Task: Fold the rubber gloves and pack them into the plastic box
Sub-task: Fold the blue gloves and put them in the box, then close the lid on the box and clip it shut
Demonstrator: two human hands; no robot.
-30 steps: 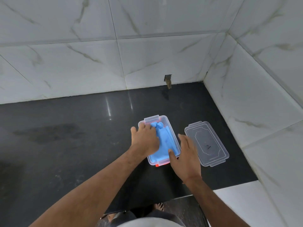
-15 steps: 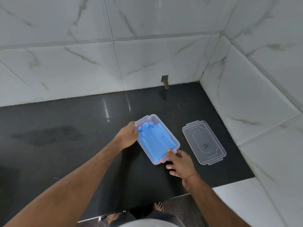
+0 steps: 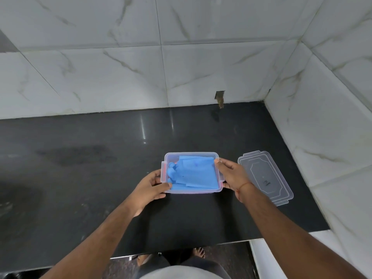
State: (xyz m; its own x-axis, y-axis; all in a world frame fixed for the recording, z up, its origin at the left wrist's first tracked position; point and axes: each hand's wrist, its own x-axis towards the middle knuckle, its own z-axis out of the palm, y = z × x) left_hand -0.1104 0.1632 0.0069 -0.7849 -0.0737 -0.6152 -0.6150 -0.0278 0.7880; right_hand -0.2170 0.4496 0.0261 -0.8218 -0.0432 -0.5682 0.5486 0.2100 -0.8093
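Black countertop point(image 3: 80, 178) — left hand point(image 3: 150, 188) and right hand point(image 3: 233, 176) both clasped plastic box point(image 3: 191, 191); blue gloves point(image 3: 193, 174) sat bunched high — lid point(image 3: 265, 178) might not seat.

A clear plastic box point(image 3: 192, 191) stands on the black counter point(image 3: 80, 178) with folded blue rubber gloves point(image 3: 194, 175) inside. The left hand point(image 3: 150, 188) grips its left end, the right hand point(image 3: 233, 175) its right end. The clear lid point(image 3: 265, 177) lies just beside, to the right.
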